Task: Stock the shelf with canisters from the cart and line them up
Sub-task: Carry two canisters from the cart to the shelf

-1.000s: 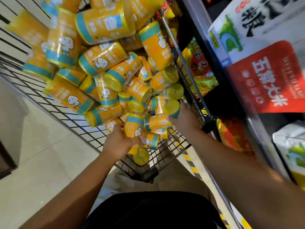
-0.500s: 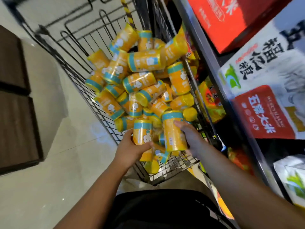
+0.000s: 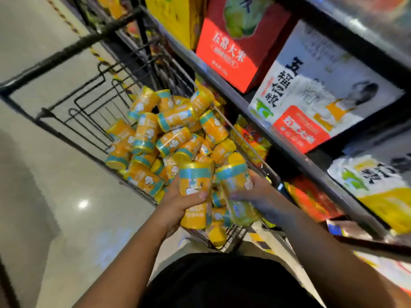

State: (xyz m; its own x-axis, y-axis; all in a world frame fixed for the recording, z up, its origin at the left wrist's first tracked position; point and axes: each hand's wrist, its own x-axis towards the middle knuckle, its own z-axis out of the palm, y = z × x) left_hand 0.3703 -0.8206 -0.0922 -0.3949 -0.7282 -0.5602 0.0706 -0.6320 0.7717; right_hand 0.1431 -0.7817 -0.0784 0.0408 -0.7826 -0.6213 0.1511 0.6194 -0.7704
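A black wire cart [image 3: 89, 112] holds a heap of several yellow canisters with teal bands [image 3: 169, 134]. My left hand [image 3: 178, 205] grips one upright canister [image 3: 194, 181] above the near end of the cart. Beside it my right hand [image 3: 262, 196] holds a second canister [image 3: 235, 181], tilted and slightly blurred. Both canisters are lifted just above the heap. The shelf [image 3: 289, 150] runs along the right side of the cart.
The shelf carries large rice bags and boxes: a red box [image 3: 235, 54], a white and red bag [image 3: 315, 103], another bag [image 3: 378, 187] lower right. Snack packs [image 3: 251, 138] sit on a lower level behind the cart. Pale tiled floor [image 3: 55, 196] lies to the left.
Both hands have lifted their canisters higher out of the heap and brought them closer together. The view has tilted up, showing more of the shelf and the cart's far end.
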